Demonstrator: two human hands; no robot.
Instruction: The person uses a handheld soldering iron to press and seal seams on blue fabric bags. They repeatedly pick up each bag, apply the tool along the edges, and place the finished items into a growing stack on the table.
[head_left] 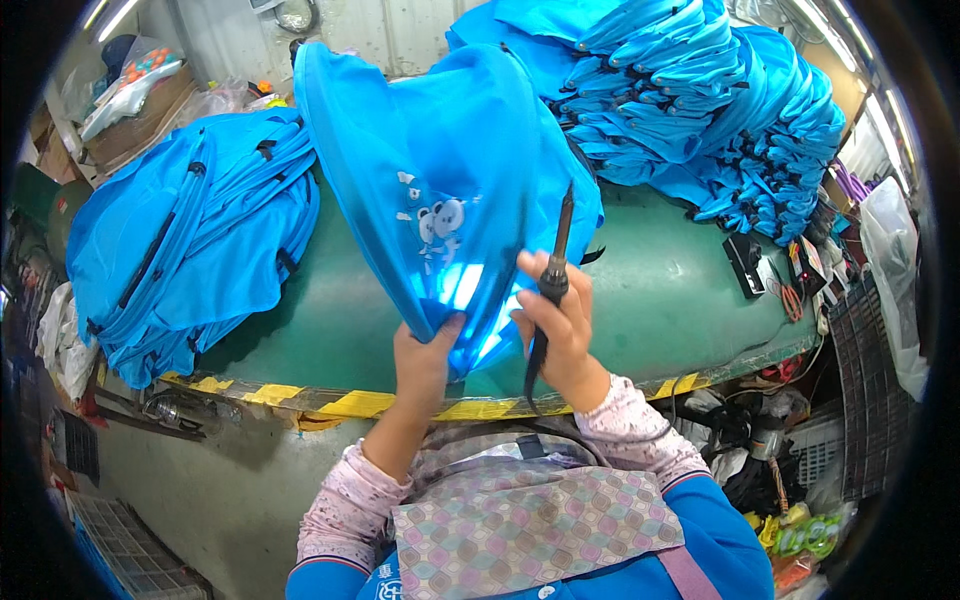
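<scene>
A bright blue fabric canopy [400,150], curved over hoops and printed with white bears, stands opened out on the green table. My left hand [424,362] is closed on its lower corner near the table's front edge, thumb on top. In my right hand [566,330] is a soldering iron [563,235] with a dark handle, its thin tip pointing up and its cord hanging below. The iron is just right of the canopy's side. Whether my right fingers also touch the fabric I cannot tell.
Folded blue canopies [190,240] lie at the left of the green table [650,270]. A tall pile of blue canopies [670,110] fills the back right. A small black box [743,264] sits near the right edge, and yellow-black tape [360,404] lines the front edge.
</scene>
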